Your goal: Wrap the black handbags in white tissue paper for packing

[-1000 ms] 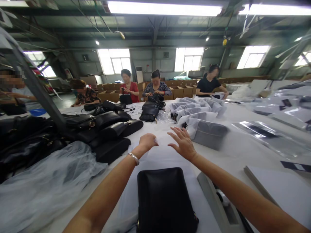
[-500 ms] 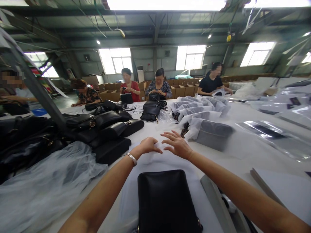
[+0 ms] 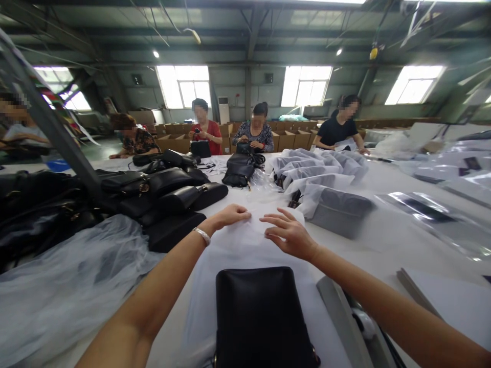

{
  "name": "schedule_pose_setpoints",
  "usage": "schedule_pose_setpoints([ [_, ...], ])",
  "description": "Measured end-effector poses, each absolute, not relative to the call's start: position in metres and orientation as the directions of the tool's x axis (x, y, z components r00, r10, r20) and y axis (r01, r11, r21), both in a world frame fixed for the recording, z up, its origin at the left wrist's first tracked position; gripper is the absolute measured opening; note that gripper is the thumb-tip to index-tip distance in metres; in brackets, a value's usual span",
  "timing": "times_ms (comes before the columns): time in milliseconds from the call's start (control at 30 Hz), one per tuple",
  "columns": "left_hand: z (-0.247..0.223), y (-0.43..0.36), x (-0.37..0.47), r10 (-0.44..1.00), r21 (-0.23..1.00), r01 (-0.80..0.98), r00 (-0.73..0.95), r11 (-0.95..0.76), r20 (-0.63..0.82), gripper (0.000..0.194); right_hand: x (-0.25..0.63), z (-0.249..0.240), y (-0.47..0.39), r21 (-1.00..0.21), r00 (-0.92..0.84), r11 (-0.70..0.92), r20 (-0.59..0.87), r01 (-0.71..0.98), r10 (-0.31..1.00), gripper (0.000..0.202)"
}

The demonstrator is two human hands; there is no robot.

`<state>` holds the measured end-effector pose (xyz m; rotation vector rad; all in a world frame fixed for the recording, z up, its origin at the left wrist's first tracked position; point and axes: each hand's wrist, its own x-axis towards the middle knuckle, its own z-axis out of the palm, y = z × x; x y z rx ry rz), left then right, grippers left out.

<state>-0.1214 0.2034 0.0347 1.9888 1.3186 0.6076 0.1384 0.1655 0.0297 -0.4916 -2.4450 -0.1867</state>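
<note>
A black handbag (image 3: pixel 259 312) with a smooth surface lies right before me, on thin white sheets (image 3: pixel 238 255) spread over the table. Beyond the bag, my left hand (image 3: pixel 230 215) has its thumb and fingers pinched together at the far part of a white sheet. My right hand (image 3: pixel 289 234) hovers just to the right, fingers spread and holding nothing. A silver bracelet (image 3: pixel 202 236) circles my left wrist.
Black bags (image 3: pixel 169 199) are heaped at left behind crumpled clear plastic (image 3: pixel 84 281). White-wrapped bags (image 3: pixel 330 204) stand in a row at right. A grey box-like thing (image 3: pixel 339 317) lies beside my right forearm. Several people work across the table (image 3: pixel 387 230).
My left hand has moved slightly up and its fingers have closed together at the sheet. My right hand has shifted a little right and down, its fingers still spread.
</note>
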Motion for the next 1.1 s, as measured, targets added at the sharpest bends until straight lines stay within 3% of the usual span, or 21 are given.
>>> schedule_pose_setpoints([
  [133, 0.041, 0.219, -0.12, 0.957, 0.688, 0.669, 0.255, -0.28, 0.141, 0.036, 0.141, 0.037, 0.141, 0.016, -0.783, 0.956, 0.578, 0.294, 0.231, 0.016],
  [233, 0.054, 0.2, -0.112, 0.949, 0.67, 0.675, 0.182, -0.31, 0.257, 0.04, 0.145, 0.04, 0.123, 0.016, -0.796, 0.96, 0.563, 0.278, 0.222, 0.018],
  [300, 0.061, 0.168, -0.106, 0.928, 0.669, 0.643, 0.23, -0.372, 0.294, 0.044, 0.148, 0.04, 0.112, 0.014, -0.792, 0.955, 0.562, 0.296, 0.237, 0.018],
  [367, 0.064, 0.128, -0.102, 0.873, 0.644, 0.595, 0.398, -0.481, 0.283, 0.045, 0.152, 0.04, 0.103, 0.003, -0.777, 0.947, 0.573, 0.32, 0.261, 0.019],
  [467, 0.057, 0.072, -0.104, 0.825, 0.382, 0.731, 0.501, -0.565, 0.261, 0.056, 0.157, 0.037, 0.088, -0.026, -0.741, 0.935, 0.602, 0.354, 0.297, 0.02],
  [533, 0.045, 0.043, -0.11, 0.858, 0.188, 0.851, 0.432, -0.49, 0.279, 0.043, 0.159, 0.033, 0.077, -0.046, -0.711, 0.913, 0.612, 0.406, 0.347, 0.02],
  [600, 0.033, 0.019, -0.116, 0.865, 0.086, 0.898, 0.384, -0.431, 0.323, 0.03, 0.16, 0.028, 0.065, -0.066, -0.68, 0.864, 0.588, 0.499, 0.438, 0.026],
  [700, 0.019, -0.013, -0.12, 0.814, 0.029, 0.887, 0.411, -0.462, 0.41, 0.028, 0.162, 0.019, 0.045, -0.055, -0.67, 0.805, 0.524, 0.59, 0.526, 0.039],
  [833, 0.005, -0.054, -0.117, 0.712, -0.058, 0.841, 0.491, -0.538, 0.502, 0.031, 0.169, 0.005, 0.017, 0.016, -0.706, 0.835, 0.542, 0.55, 0.455, 0.044],
  [1100, -0.024, -0.098, -0.108, 0.703, -0.134, 0.832, 0.532, -0.539, 0.473, 0.033, 0.186, -0.034, -0.027, 0.035, -0.706, 0.826, 0.54, 0.562, 0.458, 0.045],
])
